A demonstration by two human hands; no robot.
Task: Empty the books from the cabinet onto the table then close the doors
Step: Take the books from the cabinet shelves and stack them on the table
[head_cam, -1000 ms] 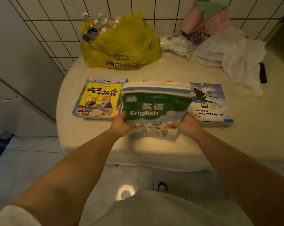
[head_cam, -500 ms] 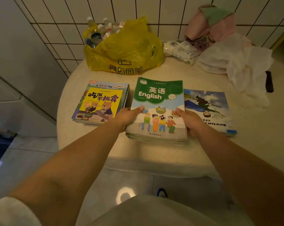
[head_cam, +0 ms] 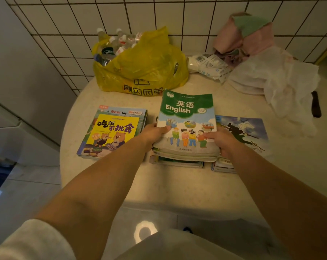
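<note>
A stack of books topped by a green "English" textbook (head_cam: 186,117) lies on the round beige table (head_cam: 177,182), resting on a few lower books. My left hand (head_cam: 153,133) grips the stack's left edge and my right hand (head_cam: 221,140) grips its right edge. To the left lies a pile topped by a yellow picture book with bears (head_cam: 112,131). On the right, a pile with a blue illustrated cover (head_cam: 247,132) sits partly under my right hand. The cabinet is out of view.
A yellow plastic bag (head_cam: 143,66) full of bottles stands at the table's back against the tiled wall. White packets (head_cam: 208,65), pink and white cloths (head_cam: 267,72) and a dark object (head_cam: 315,104) fill the back right. A white appliance (head_cam: 12,132) stands at the left.
The English stack, held tilted above the table edge a second ago, has been laid flat between the two other piles. Both hands still hold its sides.
</note>
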